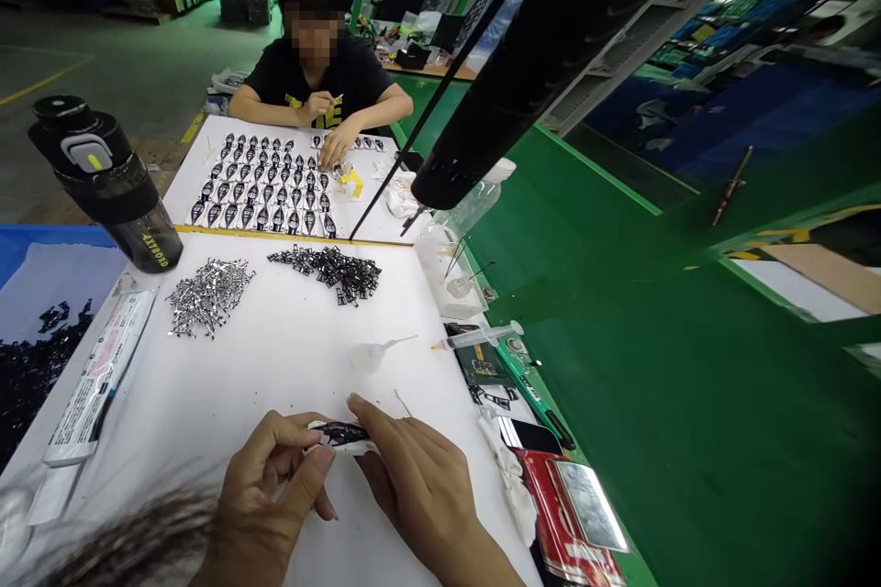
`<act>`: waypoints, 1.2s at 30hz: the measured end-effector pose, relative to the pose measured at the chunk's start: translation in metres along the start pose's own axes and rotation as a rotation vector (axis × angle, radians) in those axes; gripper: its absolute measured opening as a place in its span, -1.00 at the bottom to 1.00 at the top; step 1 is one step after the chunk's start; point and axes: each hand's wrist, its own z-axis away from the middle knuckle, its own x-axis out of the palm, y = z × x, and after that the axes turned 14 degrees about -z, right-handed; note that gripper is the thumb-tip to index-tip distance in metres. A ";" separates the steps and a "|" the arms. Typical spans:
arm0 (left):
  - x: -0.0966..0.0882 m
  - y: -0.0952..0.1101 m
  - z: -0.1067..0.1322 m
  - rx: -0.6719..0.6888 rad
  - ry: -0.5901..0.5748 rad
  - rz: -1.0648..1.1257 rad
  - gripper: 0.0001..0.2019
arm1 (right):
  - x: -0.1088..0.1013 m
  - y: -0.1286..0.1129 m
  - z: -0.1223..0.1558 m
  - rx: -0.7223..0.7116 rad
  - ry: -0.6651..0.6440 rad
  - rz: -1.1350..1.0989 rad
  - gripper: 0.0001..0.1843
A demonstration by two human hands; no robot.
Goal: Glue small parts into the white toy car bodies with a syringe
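Note:
A small white part with a dark, pointed-oval inlay (342,434) is held between both hands, above the near part of the white tabletop. My left hand (272,486) pinches its left end between thumb and fingers. On its right end, my right hand (417,468) grips it with the fingers laid over the top; the thumb is mostly hidden. Beyond the hands lies a small clear dropper bottle with a thin nozzle (372,353). Farther off are a pile of small silvery metal pieces (210,295) and a pile of small black pieces (331,271).
Opposite, a person (313,78) handles small parts beside rows of white-and-dark pieces (265,188). A dark bottle (110,179) and a white tube (100,376) stand or lie left. A syringe (478,337), a red case (564,514) and a black overhead cylinder (509,92) are right.

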 end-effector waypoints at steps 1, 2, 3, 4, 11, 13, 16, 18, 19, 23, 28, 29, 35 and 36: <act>0.000 0.000 0.000 -0.003 0.001 0.002 -0.71 | 0.000 0.000 0.000 0.000 -0.003 -0.002 -0.44; 0.000 0.001 0.000 -0.006 0.001 0.004 -0.71 | 0.000 0.000 0.000 0.000 -0.006 -0.005 -0.44; 0.000 0.001 0.000 -0.007 0.000 0.006 -0.71 | 0.000 -0.001 0.000 -0.002 -0.007 -0.007 -0.44; 0.000 0.002 0.001 -0.008 -0.001 0.007 -0.70 | 0.000 -0.001 0.000 -0.001 -0.008 -0.007 -0.45; -0.001 0.002 -0.001 -0.012 0.013 0.014 -0.70 | 0.000 -0.002 -0.003 -0.008 -0.024 0.014 -0.43; -0.001 0.002 -0.001 -0.013 0.011 0.016 -0.70 | -0.001 -0.002 -0.003 -0.006 -0.023 0.017 -0.41; -0.003 0.001 0.000 -0.008 -0.021 -0.004 -0.71 | -0.001 -0.003 -0.003 -0.004 0.001 0.019 -0.38; -0.004 0.002 0.000 -0.001 -0.050 -0.024 -0.72 | 0.000 -0.005 -0.002 -0.005 0.038 0.029 -0.38; -0.004 0.002 0.001 0.001 -0.059 -0.034 -0.72 | 0.000 -0.007 -0.002 -0.003 0.056 0.036 -0.39; -0.004 0.002 0.002 0.000 -0.056 -0.061 -0.71 | 0.002 -0.009 -0.001 0.035 0.107 0.045 -0.40; -0.001 -0.001 0.003 0.019 -0.025 -0.080 -0.72 | 0.003 -0.006 -0.001 0.040 0.073 0.019 -0.45; -0.001 -0.001 0.003 0.023 -0.020 -0.082 -0.72 | 0.002 -0.005 -0.002 0.048 0.062 0.012 -0.48; -0.001 -0.002 0.002 0.008 0.009 -0.088 -0.70 | 0.002 -0.003 -0.003 0.068 0.028 -0.019 -0.64; -0.002 -0.003 0.002 0.005 0.009 -0.078 -0.71 | 0.002 -0.003 -0.003 0.065 0.021 -0.016 -0.66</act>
